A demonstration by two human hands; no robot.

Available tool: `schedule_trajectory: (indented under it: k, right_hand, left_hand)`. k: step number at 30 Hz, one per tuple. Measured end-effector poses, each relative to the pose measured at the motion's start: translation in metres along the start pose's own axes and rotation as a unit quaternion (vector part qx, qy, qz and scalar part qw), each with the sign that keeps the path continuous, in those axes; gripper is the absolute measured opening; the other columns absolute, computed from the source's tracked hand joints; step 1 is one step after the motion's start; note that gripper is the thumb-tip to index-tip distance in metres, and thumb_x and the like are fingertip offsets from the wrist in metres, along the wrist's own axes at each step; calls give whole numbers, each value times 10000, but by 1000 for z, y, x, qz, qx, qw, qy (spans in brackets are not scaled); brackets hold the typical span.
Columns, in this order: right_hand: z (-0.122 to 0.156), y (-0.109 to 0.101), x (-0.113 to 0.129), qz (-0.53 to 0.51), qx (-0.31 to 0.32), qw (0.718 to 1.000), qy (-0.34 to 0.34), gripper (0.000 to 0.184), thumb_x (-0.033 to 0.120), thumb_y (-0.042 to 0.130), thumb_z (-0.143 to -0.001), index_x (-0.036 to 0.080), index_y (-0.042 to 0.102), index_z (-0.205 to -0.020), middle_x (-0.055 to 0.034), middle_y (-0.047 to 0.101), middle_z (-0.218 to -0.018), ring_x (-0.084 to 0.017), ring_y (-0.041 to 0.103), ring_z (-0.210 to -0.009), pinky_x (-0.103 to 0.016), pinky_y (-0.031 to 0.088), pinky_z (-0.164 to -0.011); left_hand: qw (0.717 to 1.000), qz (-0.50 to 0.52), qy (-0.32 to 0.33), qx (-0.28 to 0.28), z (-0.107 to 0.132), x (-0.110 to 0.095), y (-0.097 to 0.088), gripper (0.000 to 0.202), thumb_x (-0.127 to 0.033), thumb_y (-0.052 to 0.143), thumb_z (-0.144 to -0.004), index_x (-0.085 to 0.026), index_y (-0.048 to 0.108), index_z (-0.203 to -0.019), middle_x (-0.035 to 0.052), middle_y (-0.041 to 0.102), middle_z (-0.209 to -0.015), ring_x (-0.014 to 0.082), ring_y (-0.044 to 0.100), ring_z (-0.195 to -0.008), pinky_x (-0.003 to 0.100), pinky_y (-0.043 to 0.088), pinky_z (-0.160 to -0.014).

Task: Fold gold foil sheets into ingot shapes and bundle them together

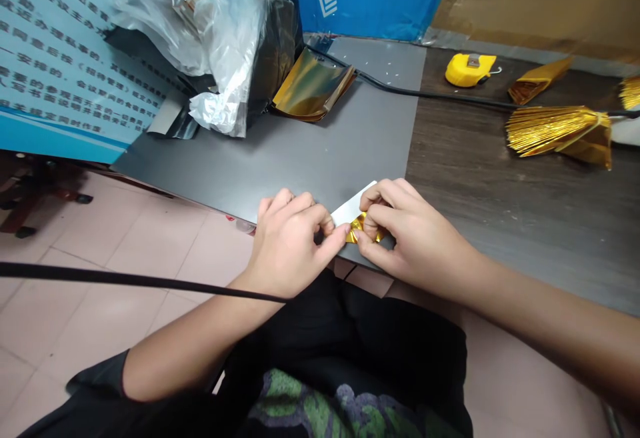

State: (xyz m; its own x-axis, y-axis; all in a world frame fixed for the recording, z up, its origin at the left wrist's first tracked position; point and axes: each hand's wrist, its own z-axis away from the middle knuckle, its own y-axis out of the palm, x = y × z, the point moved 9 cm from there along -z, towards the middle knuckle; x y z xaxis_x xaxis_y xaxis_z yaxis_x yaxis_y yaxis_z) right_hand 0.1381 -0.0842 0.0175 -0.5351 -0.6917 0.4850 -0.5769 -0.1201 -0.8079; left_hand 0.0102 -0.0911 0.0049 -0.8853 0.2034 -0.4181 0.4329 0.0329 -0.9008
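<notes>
My left hand [287, 241] and my right hand [405, 228] meet at the near edge of a grey mat [320, 138]. Both pinch a small piece of foil paper [356, 215], gold on one side and white on the other. The white side sticks up between the thumbs and the gold part is crumpled under my right fingers. Fingers of both hands are curled closed on it, hiding much of the paper.
A stack of gold foil sheets [313, 88] lies by crinkled plastic bags [225, 45] at the back. On the dark wooden table [525, 191] lie folded gold fans [560, 131], a yellow tape measure [470, 68] and a black cable [435, 95]. Another black cable [125, 278] crosses my left forearm.
</notes>
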Motion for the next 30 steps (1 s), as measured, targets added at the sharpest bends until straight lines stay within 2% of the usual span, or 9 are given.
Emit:
schedule_trajectory:
  k: [6,13,21,30]
  right_hand:
    - [0,3,0,5,28,1000,6,100,116,604,-845,187,540,-818,-73,576,-924,-217,475,-881,-364,447,-779]
    - [2,-2,2,-21,26,999,-13,93,110,596,-875,184,641,-842,-76,600,-954,-216,492,-912,-366,441,-812]
    - [2,-2,1,-16,20,999,-19,98,143,575,-921,191,621,-848,-79,608,-947,-220,496,-914,-363,445,-798]
    - [2,0,3,-9,29,999,-25,128,135,540,-936,180,584,-825,-87,580,-943,-221,476,-915,-363,448,-784]
  left_hand:
    - [1000,-4,2,0,1,-1,0,348,-463,645,-912,-208,643,-674,5,629,-752,160,436,-805,348,253,-777]
    - [1000,-12,-12,-3,3,0,1,298,-458,632,-918,-212,634,-749,8,610,-830,169,450,-860,349,263,-800]
    - [998,-41,16,-47,9,-3,0,303,-462,551,-955,-220,621,-785,16,588,-864,173,433,-869,361,267,-817]
    - [998,-44,10,-39,10,-2,1,302,-467,543,-962,-224,621,-801,19,584,-876,175,429,-873,364,270,-829]
